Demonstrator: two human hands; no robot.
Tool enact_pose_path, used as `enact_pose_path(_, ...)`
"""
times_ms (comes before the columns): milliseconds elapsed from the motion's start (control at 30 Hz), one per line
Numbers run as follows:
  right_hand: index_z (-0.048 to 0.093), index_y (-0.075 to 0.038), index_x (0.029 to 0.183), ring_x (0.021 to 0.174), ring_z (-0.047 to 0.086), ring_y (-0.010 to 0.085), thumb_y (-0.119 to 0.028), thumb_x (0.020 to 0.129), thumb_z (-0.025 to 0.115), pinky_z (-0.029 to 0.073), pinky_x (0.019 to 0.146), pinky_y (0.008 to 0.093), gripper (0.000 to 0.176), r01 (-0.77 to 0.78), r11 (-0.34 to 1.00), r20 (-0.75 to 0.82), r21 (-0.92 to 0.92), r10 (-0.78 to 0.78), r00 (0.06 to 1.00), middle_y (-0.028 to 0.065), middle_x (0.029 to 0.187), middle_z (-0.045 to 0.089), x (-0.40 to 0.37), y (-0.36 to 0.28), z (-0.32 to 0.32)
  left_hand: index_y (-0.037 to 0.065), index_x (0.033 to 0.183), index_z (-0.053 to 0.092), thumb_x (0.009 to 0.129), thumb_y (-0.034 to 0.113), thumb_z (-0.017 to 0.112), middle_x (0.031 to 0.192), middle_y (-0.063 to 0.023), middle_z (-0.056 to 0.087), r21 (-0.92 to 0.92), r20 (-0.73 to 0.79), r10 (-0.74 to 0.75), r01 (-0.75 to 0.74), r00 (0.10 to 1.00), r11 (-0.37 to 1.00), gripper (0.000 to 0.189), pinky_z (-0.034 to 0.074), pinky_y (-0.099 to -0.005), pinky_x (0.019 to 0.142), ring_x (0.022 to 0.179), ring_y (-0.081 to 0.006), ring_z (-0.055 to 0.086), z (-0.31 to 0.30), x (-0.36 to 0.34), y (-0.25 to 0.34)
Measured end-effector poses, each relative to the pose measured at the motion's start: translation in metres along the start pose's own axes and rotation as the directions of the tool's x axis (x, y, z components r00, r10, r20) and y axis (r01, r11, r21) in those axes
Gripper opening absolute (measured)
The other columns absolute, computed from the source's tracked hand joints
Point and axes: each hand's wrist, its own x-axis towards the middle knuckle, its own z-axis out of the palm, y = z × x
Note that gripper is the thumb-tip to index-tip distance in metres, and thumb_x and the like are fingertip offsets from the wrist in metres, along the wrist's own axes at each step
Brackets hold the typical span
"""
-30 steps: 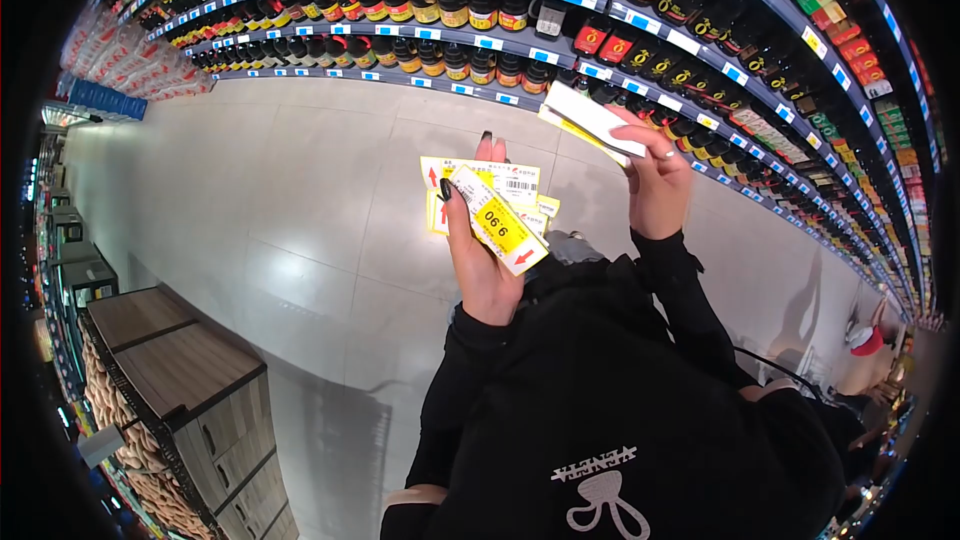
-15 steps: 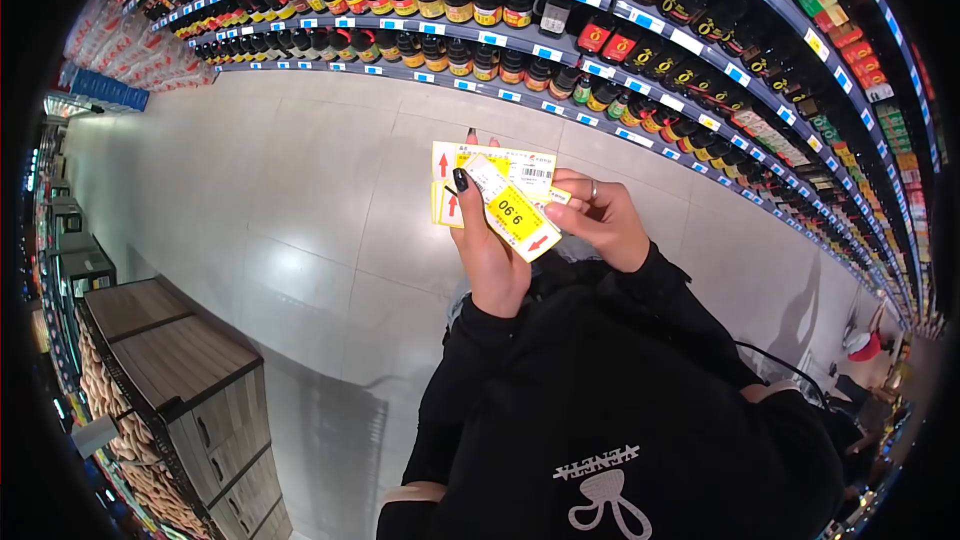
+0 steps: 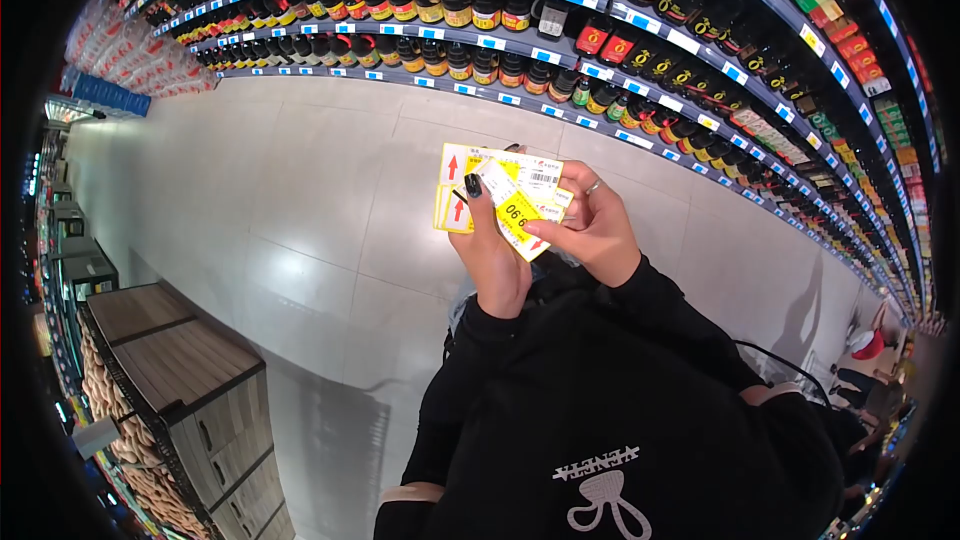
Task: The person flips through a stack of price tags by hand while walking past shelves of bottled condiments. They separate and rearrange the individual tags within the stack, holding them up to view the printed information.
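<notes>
Several yellow-and-white price tags [image 3: 515, 175] with red arrows are fanned out in front of my body. My left hand [image 3: 490, 250] grips the stack from below, its thumb with a dark nail pressed across the front. The top tag, tilted and marked 9.90, lies over the others. My right hand [image 3: 598, 230], with a ring on one finger, pinches the right side of the tags, its thumb on the lower part of the top tag. The fingers behind the stack are mostly hidden.
Shelves of dark sauce bottles [image 3: 457, 8] with blue-and-white shelf labels curve across the top and right. A wooden-topped cabinet [image 3: 170, 340] stands at lower left beside a bin of peanut-like goods [image 3: 105, 380]. Wrapped packs [image 3: 140, 55] are stacked upper left. A person [image 3: 870, 370] is at far right.
My right thumb has moved left and down onto the top tag, partly covering its lower arrow. The stack has shifted slightly right.
</notes>
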Motion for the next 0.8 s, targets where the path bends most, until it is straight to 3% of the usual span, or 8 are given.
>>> enact_pose_path(67, 0.042, 0.003, 0.109, 0.099, 0.054, 0.0130, 0.004, 0.076, 0.063, 0.046, 0.079, 0.0239, 0.040, 0.060, 0.997, -0.025, -0.054, -0.061, 0.998, 0.0141, 0.105, 0.056, 0.001, 0.002, -0.003, -0.006, 0.120, 0.033, 0.092, 0.016, 0.041, 0.115, -0.0245, 0.050, -0.054, 0.008, 0.042, -0.041, 0.999, 0.998, 0.037, 0.046, -0.0352, 0.087, 0.106, -0.0272, 0.053, 0.002, 0.000, 0.000)
enact_pose_path(133, 0.043, 0.002, 0.102, 0.094, 0.056, 0.0120, 0.003, 0.077, 0.062, 0.047, 0.075, 0.0231, 0.032, -0.008, 0.993, -0.017, -0.121, 0.006, 1.000, 0.0138, 0.100, 0.058, 0.002, -0.002, -0.007, 0.000, 0.123, 0.033, 0.093, 0.028, 0.040, 0.119, -0.0229, 0.047, -0.044, 0.111, 0.055, -0.051, 0.992, 0.998, 0.042, 0.042, -0.0368, 0.092, 0.111, -0.0291, 0.049, 0.004, 0.000, 0.000)
enact_pose_path(267, 0.044, 0.003, 0.098, 0.090, 0.057, 0.0109, 0.002, 0.080, 0.060, 0.047, 0.073, 0.0224, 0.024, -0.018, 0.996, -0.004, -0.085, 0.018, 1.000, 0.0119, 0.094, 0.060, 0.004, -0.009, -0.010, 0.001, 0.124, 0.033, 0.092, 0.028, 0.042, 0.120, -0.0217, 0.046, -0.078, 0.161, 0.050, -0.038, 0.986, 0.996, 0.042, 0.041, -0.0372, 0.093, 0.112, -0.0306, 0.048, -0.001, -0.003, -0.004)
enact_pose_path(333, 0.047, 0.004, 0.092, 0.086, 0.056, 0.0077, -0.003, 0.084, 0.057, 0.045, 0.070, 0.0202, 0.015, -0.131, 0.981, 0.009, -0.145, 0.134, 0.991, 0.0110, 0.091, 0.061, 0.003, -0.014, -0.015, 0.002, 0.121, 0.036, 0.092, 0.025, 0.045, 0.116, -0.0170, 0.049, -0.058, 0.030, 0.068, -0.066, 0.997, 0.996, 0.039, 0.044, -0.0352, 0.089, 0.107, -0.0257, 0.051, -0.009, -0.004, -0.010)
enact_pose_path(467, 0.052, 0.005, 0.088, 0.079, 0.054, 0.0051, -0.007, 0.085, 0.056, 0.043, 0.068, 0.0196, 0.013, -0.142, 0.987, 0.006, -0.081, 0.143, 0.990, 0.0078, 0.089, 0.061, 0.004, -0.008, -0.022, 0.001, 0.116, 0.040, 0.091, 0.018, 0.048, 0.109, -0.0114, 0.052, -0.042, -0.035, 0.024, -0.026, 0.999, 0.999, 0.032, 0.046, -0.0316, 0.083, 0.100, -0.0185, 0.054, -0.008, -0.009, -0.007)
enact_pose_path(567, 0.057, 0.006, 0.088, 0.074, 0.051, 0.0043, -0.009, 0.085, 0.057, 0.040, 0.067, 0.0195, 0.015, -0.119, 0.975, -0.024, -0.189, 0.116, 0.993, 0.0050, 0.086, 0.061, 0.004, -0.008, -0.025, 0.001, 0.112, 0.043, 0.090, 0.013, 0.048, 0.103, -0.0079, 0.054, -0.044, -0.059, 0.039, -0.042, 0.997, 0.998, 0.025, 0.047, -0.0288, 0.079, 0.094, -0.0135, 0.055, -0.007, -0.010, -0.007)
enact_pose_path(633, 0.059, 0.007, 0.094, 0.072, 0.050, 0.0048, -0.008, 0.084, 0.059, 0.039, 0.067, 0.0201, 0.018, 0.174, 0.857, 0.003, -0.485, -0.197, 0.980, 0.0024, 0.081, 0.061, 0.008, -0.004, -0.031, 0.000, 0.111, 0.043, 0.089, 0.011, 0.047, 0.102, -0.0073, 0.054, -0.066, -0.060, 0.028, -0.032, 0.998, 0.997, 0.024, 0.047, -0.0284, 0.078, 0.094, -0.0138, 0.055, -0.010, -0.010, -0.008)
enact_pose_path(800, 0.059, 0.006, 0.095, 0.077, 0.054, 0.0072, -0.005, 0.082, 0.059, 0.042, 0.067, 0.0190, 0.018, 0.054, 0.956, -0.109, -0.288, -0.089, 0.990, 0.0069, 0.089, 0.060, 0.009, -0.014, -0.038, -0.002, 0.117, 0.038, 0.091, 0.012, 0.043, 0.112, -0.0147, 0.052, -0.041, -0.054, 0.028, -0.030, 0.998, 0.999, 0.030, 0.047, -0.0315, 0.084, 0.102, -0.0212, 0.054, -0.001, -0.012, -0.001)
